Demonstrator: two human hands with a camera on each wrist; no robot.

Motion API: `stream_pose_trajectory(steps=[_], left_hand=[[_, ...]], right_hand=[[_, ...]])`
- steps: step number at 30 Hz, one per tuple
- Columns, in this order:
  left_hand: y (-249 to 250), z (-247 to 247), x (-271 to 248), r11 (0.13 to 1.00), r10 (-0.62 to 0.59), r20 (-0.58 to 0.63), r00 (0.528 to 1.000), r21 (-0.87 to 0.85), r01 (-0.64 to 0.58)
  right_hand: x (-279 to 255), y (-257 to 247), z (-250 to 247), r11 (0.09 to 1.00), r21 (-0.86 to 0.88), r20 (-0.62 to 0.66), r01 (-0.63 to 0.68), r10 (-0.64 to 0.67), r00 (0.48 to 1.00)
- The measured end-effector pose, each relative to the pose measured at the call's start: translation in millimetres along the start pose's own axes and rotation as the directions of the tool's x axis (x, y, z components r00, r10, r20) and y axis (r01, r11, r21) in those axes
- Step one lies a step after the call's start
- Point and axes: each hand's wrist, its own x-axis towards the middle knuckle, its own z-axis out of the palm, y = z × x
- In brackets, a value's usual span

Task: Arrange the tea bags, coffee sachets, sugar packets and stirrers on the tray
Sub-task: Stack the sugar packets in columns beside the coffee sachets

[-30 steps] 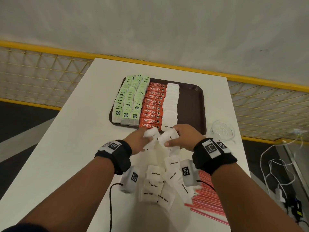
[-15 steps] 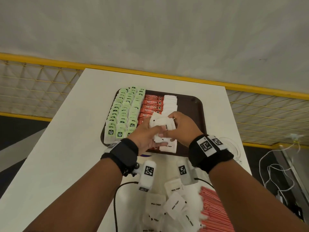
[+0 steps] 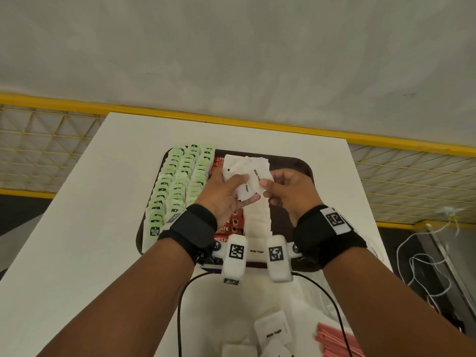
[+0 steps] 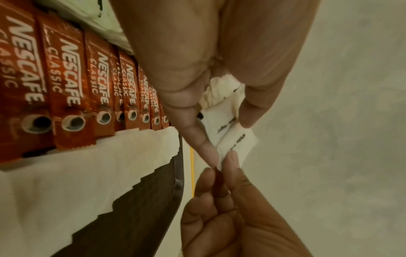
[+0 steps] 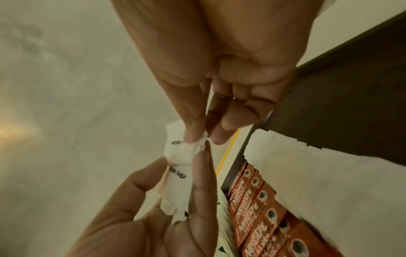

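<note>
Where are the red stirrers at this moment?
In the head view, the red stirrers lie on the white table, at the person's near right, outside the brown tray and beside the loose sugar packets.

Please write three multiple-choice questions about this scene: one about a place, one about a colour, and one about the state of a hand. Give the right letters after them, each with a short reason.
1. Where do the red stirrers lie?
A. on the tray
B. on the table, near the person
C. in the left hand

2. What colour are the coffee sachets in the tray's row?
A. red
B. blue
C. yellow

3. What is the left hand doing?
A. resting flat on the table
B. gripping a bunch of sugar packets
C. holding a stirrer

Answers:
1 B, the head view shows them on the white table, outside the brown tray.
2 A, the left wrist view shows red wrappers beside the row of laid sugar packets.
3 B, its fingers curl round white packets, while the right hand pinches one of them.
</note>
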Motion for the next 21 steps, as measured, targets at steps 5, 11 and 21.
stream_pose_trajectory(steps=[5,11,21], left_hand=[[2,-2,19,1.000,0.009,-0.028,1.000,0.005,-0.009],[7,-13,44,1.000,-0.002,-0.121,0.993,0.030,0.006],[5,-27,69,0.989,-0.017,-0.123,0.992,0.145,0.035]], right_hand=[[19,-7,-7,0.995,0.092,0.039,-0.043,0.040,0.998],[69,-14,-29,0.985,-0.133,-0.160,-0.109,0.087,0.983],[140,28,-50,0.775,-0.627,-0.199,-0.082,-0.057,0.978]])
